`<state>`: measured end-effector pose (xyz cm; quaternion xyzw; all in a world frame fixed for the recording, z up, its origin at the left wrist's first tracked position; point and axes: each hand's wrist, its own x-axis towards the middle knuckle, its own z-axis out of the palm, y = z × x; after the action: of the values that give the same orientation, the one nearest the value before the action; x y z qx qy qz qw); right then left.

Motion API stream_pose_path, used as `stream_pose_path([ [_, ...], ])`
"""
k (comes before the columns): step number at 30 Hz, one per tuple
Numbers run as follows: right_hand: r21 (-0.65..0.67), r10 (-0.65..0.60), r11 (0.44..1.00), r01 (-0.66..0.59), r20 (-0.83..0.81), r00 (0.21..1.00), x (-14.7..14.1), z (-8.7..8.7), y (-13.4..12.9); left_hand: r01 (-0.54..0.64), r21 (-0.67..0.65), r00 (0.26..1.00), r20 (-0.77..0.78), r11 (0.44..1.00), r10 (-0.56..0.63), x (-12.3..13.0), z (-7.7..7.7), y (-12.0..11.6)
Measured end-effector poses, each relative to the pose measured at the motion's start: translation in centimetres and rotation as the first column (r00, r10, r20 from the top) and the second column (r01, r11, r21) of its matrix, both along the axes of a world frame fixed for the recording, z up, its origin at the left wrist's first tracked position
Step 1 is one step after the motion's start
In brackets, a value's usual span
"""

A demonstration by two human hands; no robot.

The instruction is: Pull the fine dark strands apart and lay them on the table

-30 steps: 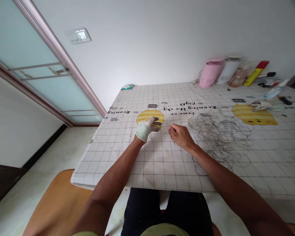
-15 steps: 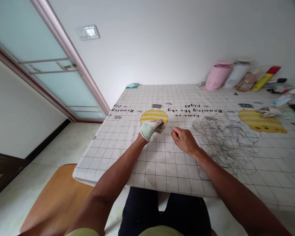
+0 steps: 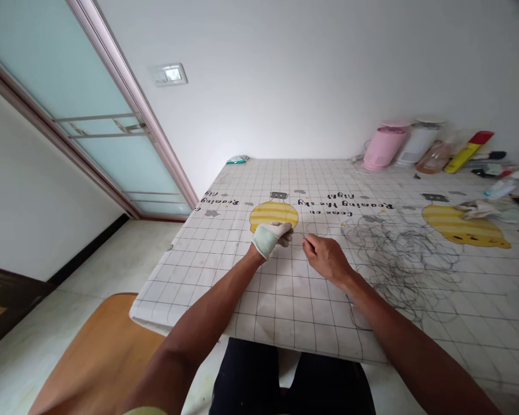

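Observation:
My left hand (image 3: 275, 237), in a white glove, is closed in a pinch above the yellow balloon print on the tablecloth. A short gap to its right, my bare right hand (image 3: 324, 256) is also closed, thumb against the curled fingers. Both seem to grip a thin grey thread, only faintly visible between the fingertips. Right of that hand, a loose tangle of the same grey thread (image 3: 406, 265) spreads over the cloth, partly behind my right forearm. One loop hangs near the table's front edge.
The checked tablecloth (image 3: 190, 271) covers the table against the wall. At the back right stand a pink cylinder (image 3: 384, 147), a white one (image 3: 417, 144) and a yellow-red box (image 3: 469, 153). Another glove (image 3: 488, 210) lies at right. A wooden chair (image 3: 99, 346) is at lower left.
The whole scene sits slightly lower in view, as the camera has tilted. My hands keep their pinches and are slightly nearer each other. The thread tangle lies as before.

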<state>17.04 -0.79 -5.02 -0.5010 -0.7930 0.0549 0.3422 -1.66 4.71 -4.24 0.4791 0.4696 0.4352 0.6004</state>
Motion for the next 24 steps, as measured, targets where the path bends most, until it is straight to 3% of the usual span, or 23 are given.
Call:
stream_pose_path([
  [4,-0.045,0.015,0.999,-0.018,-0.068,0.998,0.4,0.6,0.1,-0.059,-0.022,0.998,-0.039,0.998,0.059,-0.6,-0.3,0.8],
  [7,-0.166,-0.025,0.986,-0.003,-0.161,0.987,0.6,1.3,0.0,-0.092,-0.016,0.99,-0.111,0.996,0.09,-1.4,-0.5,1.5],
  [11,-0.381,-0.096,0.924,-0.019,-0.281,0.955,0.3,3.2,0.0,-0.107,0.026,0.95,-0.292,0.994,0.11,-2.9,-0.5,2.1],
  [15,-0.508,-0.134,0.86,-0.035,-0.292,0.947,-0.5,5.4,1.2,-0.079,0.127,0.856,-0.5,0.989,0.132,-5.5,-0.4,2.3],
  [19,-0.6,-0.13,0.795,-0.087,-0.309,0.942,-2.4,6.3,4.6,-0.033,0.204,0.758,-0.633,0.978,0.158,-7.7,-1.4,1.9],
  [24,-0.674,-0.121,0.717,-0.178,-0.372,0.92,-7.5,6.1,12.1,0.048,0.268,0.683,-0.712,0.962,0.164,-8.2,-2.7,1.6],
])
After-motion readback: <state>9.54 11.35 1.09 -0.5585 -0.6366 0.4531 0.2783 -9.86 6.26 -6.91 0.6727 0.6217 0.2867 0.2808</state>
